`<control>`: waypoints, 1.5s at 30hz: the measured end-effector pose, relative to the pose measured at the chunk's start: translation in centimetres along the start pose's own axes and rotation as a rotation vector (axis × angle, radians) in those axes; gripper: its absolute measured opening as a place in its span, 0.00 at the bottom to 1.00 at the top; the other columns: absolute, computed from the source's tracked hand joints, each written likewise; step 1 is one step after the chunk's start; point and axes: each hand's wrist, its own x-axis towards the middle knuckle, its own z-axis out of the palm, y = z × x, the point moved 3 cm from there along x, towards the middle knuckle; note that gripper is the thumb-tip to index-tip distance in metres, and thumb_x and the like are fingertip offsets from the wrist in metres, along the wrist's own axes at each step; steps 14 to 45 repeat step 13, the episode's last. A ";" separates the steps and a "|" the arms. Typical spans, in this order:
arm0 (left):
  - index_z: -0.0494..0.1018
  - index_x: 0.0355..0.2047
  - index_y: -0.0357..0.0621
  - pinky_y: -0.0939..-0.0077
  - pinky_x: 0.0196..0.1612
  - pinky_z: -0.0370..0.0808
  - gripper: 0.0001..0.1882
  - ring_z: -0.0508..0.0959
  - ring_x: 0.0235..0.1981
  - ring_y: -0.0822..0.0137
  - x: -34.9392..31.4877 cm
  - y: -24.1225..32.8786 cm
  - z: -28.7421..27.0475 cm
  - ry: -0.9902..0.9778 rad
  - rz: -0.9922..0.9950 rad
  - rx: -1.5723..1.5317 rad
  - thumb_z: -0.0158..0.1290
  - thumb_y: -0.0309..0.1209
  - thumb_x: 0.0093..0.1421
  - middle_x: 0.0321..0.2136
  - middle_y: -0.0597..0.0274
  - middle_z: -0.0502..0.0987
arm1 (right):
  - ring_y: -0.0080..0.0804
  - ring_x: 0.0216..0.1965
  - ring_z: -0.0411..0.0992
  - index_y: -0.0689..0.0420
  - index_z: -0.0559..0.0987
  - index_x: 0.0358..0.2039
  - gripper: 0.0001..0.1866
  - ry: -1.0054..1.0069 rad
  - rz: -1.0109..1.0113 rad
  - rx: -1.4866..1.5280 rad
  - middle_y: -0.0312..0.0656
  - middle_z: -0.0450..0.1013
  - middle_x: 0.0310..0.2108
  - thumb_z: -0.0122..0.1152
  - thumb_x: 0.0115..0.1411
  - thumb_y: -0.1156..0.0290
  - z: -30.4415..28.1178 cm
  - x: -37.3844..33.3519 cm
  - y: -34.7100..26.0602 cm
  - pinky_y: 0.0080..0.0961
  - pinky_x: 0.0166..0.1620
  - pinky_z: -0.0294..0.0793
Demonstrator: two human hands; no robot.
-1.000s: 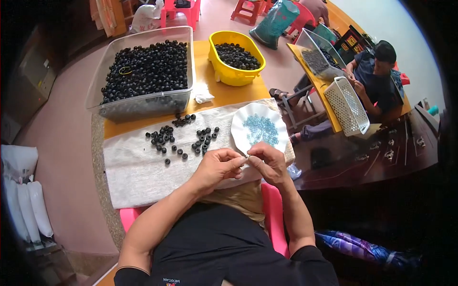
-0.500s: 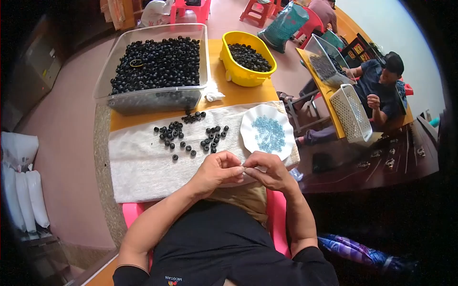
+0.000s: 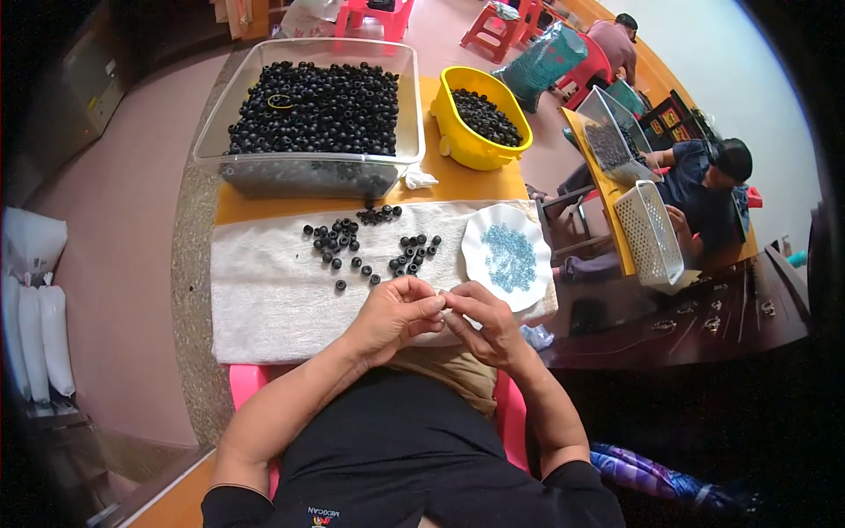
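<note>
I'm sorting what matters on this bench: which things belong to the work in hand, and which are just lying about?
In the work:
left hand and right hand, fingertips pinched together
loose black rings on the white cloth
white plate of small blue pieces

Lying about:
clear tub of black rings
yellow tub
white basket
crumpled tissue

Single view: head-worn fisheye, looking steeply down and forward over the wearer's torso. Both hands meet close under the lens, near frame centre. White cloth on the table fills mid-frame; clear bin lies farther off, toward the top. Edges bend and darken at the rim.
</note>
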 end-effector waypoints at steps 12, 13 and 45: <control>0.73 0.40 0.41 0.74 0.40 0.81 0.06 0.80 0.34 0.69 -2.0 0.2 -1.8 0.024 0.086 -0.076 0.56 0.25 0.62 0.35 0.63 0.77 | 0.40 0.39 0.77 0.58 0.79 0.40 0.09 -0.039 -0.110 -0.235 0.47 0.76 0.37 0.63 0.58 0.76 0.9 9.3 0.8 0.33 0.41 0.75; 0.73 0.40 0.41 0.73 0.41 0.81 0.06 0.80 0.35 0.68 -2.2 0.1 -2.0 0.033 0.058 -0.055 0.56 0.25 0.63 0.35 0.63 0.77 | 0.41 0.41 0.77 0.57 0.79 0.41 0.09 -0.035 -0.172 -0.382 0.48 0.77 0.39 0.62 0.59 0.74 1.5 10.4 0.9 0.38 0.44 0.76; 0.73 0.40 0.41 0.73 0.41 0.81 0.06 0.80 0.35 0.68 -2.2 0.1 -2.0 0.033 0.058 -0.055 0.56 0.25 0.63 0.35 0.63 0.77 | 0.41 0.41 0.77 0.57 0.79 0.41 0.09 -0.035 -0.172 -0.382 0.48 0.77 0.39 0.62 0.59 0.74 1.5 10.4 0.9 0.38 0.44 0.76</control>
